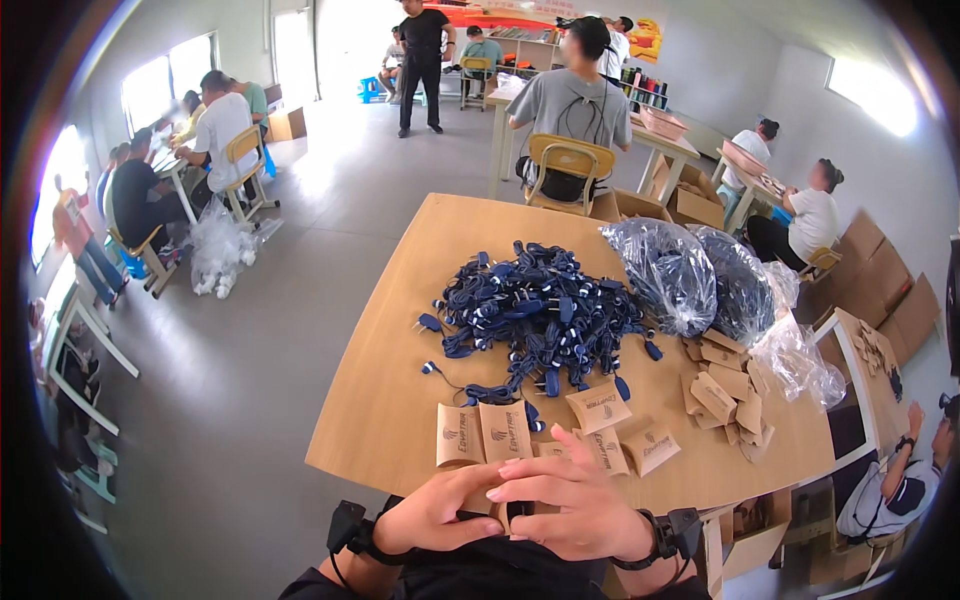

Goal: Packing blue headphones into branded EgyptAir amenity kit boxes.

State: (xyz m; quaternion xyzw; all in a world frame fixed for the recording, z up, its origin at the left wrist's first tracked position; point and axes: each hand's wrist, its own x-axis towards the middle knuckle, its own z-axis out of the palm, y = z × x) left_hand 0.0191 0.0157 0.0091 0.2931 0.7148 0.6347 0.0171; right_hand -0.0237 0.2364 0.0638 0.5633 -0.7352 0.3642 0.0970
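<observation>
Hands meet at the near edge of the wooden bench [390, 400]: left hand [430, 515] and right hand [575, 505], fingers curled together in a tight grip around one small brown item that they mostly hide, so its kind cannot be told. Just beyond the hands lie about five flat kraft paper pouches [500, 432] in a loose row. Farther along the bench from the hands sits one big tangled heap of dark blue earphone cords [535, 315]. Right of that heap stand two clear plastic bags [668, 272] stuffed with more dark cords, and nearer the hands on that side a second scatter of roughly ten pouches [722, 392]. One crumpled empty-looking clear bag [800, 362] lies beside them.
</observation>
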